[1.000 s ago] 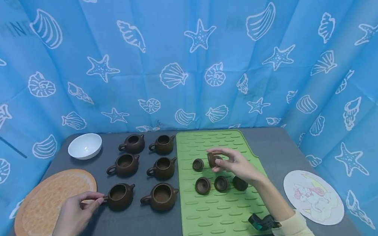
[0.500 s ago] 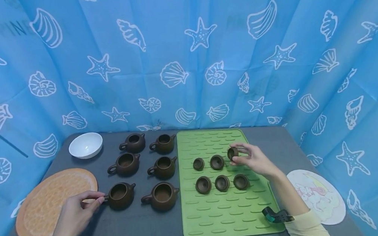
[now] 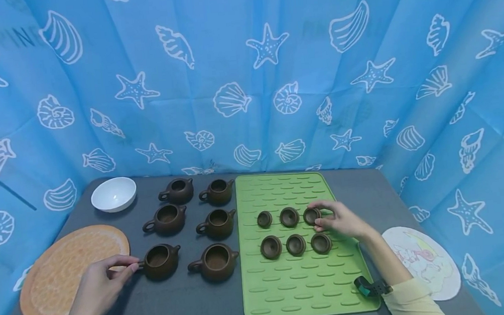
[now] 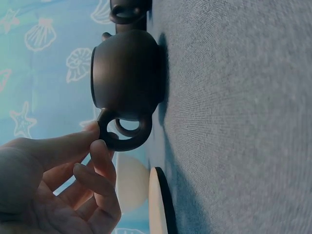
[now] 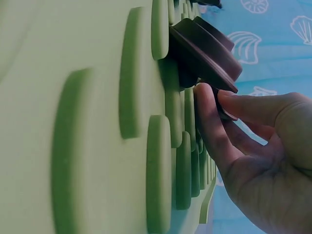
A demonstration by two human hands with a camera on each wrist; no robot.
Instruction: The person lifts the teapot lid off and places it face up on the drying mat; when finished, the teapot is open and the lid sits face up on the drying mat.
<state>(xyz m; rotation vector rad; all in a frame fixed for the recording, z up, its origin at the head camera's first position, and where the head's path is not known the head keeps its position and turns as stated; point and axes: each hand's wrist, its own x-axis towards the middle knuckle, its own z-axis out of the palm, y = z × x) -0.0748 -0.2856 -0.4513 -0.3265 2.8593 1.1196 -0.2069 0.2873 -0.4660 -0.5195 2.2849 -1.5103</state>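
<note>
My left hand [image 3: 103, 285] pinches the loop handle of a dark brown lidless teapot [image 3: 165, 268] between thumb and fingers; the left wrist view shows this teapot [image 4: 129, 75] standing upright on the cloth. My right hand [image 3: 340, 220] holds a small brown teapot lid [image 3: 309, 214], hollow side up, by its edge, low over the green mat [image 3: 287, 299]. It is the right-hand one of the back row of lids. In the right wrist view another lid [image 5: 207, 51] tilts in front and mostly hides the one in my fingers.
Several more open teapots [image 3: 216, 266] stand in two columns left of the mat. Other upturned lids [image 3: 271, 247] lie in two rows on it. A white bowl [image 3: 114, 199] is at the back left, an orange round mat [image 3: 69, 278] at left, a white printed disc [image 3: 423, 262] at right.
My right hand has moved rightward from the middle of the back row with a lid and lowered it at the row's right end. The left hand stays on the teapot handle.
</note>
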